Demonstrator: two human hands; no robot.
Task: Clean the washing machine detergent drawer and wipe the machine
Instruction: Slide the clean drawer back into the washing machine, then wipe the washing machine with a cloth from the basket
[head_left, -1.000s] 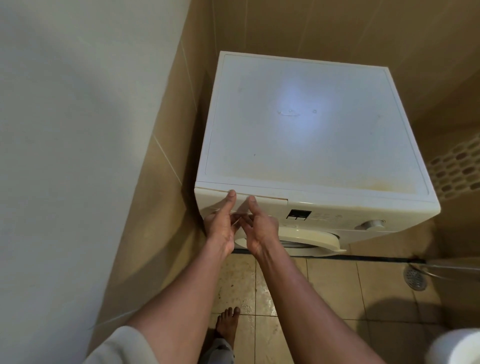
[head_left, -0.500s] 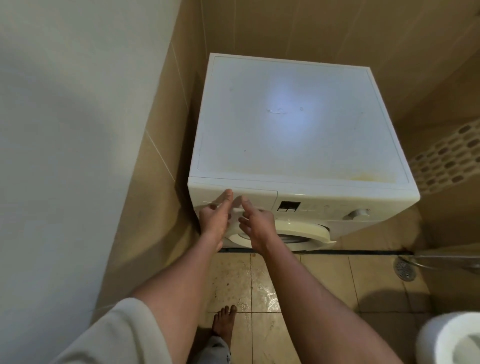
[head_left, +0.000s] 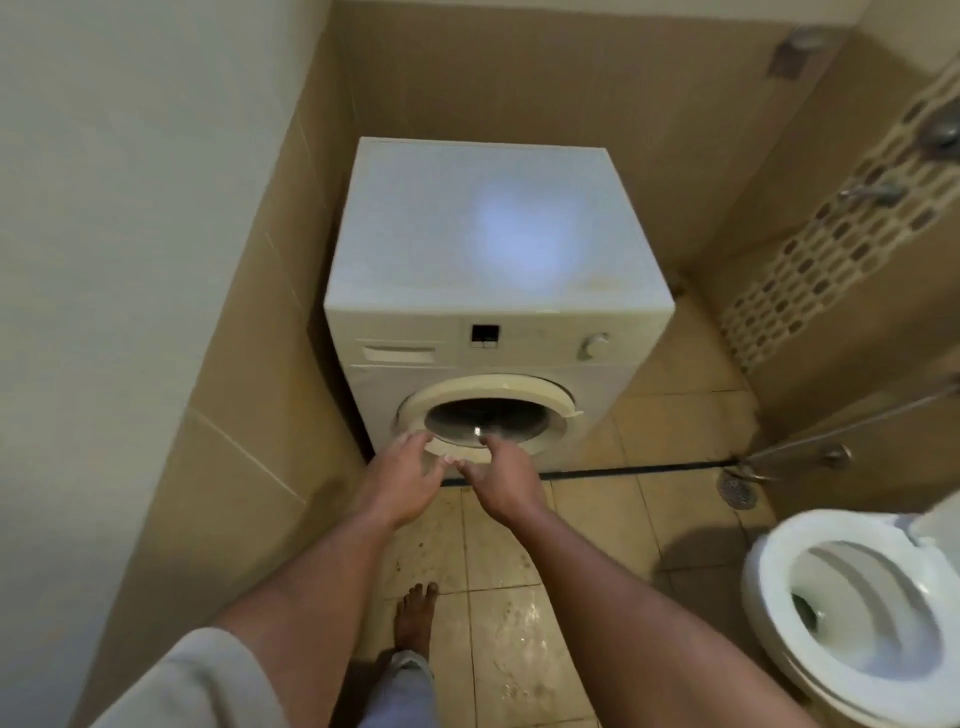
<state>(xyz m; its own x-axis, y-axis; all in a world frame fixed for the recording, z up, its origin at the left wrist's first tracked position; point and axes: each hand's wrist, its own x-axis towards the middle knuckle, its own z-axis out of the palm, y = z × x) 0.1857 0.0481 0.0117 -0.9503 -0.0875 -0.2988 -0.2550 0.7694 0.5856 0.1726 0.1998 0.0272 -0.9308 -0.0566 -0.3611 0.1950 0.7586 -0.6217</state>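
A white front-loading washing machine (head_left: 498, 228) stands in the corner against beige tiles. Its detergent drawer (head_left: 400, 353) sits closed at the upper left of the front panel, beside a small display (head_left: 484, 335) and a round dial (head_left: 594, 346). The round door (head_left: 488, 415) is below. My left hand (head_left: 402, 480) and my right hand (head_left: 501, 480) hover side by side in front of the door's lower rim, fingers relaxed and spread, holding nothing, well below the drawer.
A white toilet (head_left: 857, 618) with its seat open stands at the lower right. A floor drain (head_left: 735, 488) and a metal rail (head_left: 852, 426) lie right of the machine. A white wall (head_left: 130, 260) closes the left side. My bare foot (head_left: 413, 618) is on the wet tiled floor.
Both hands have left the drawer front and dropped to the level of the door's lower rim. The view has pulled back from the machine, bringing the toilet into sight.
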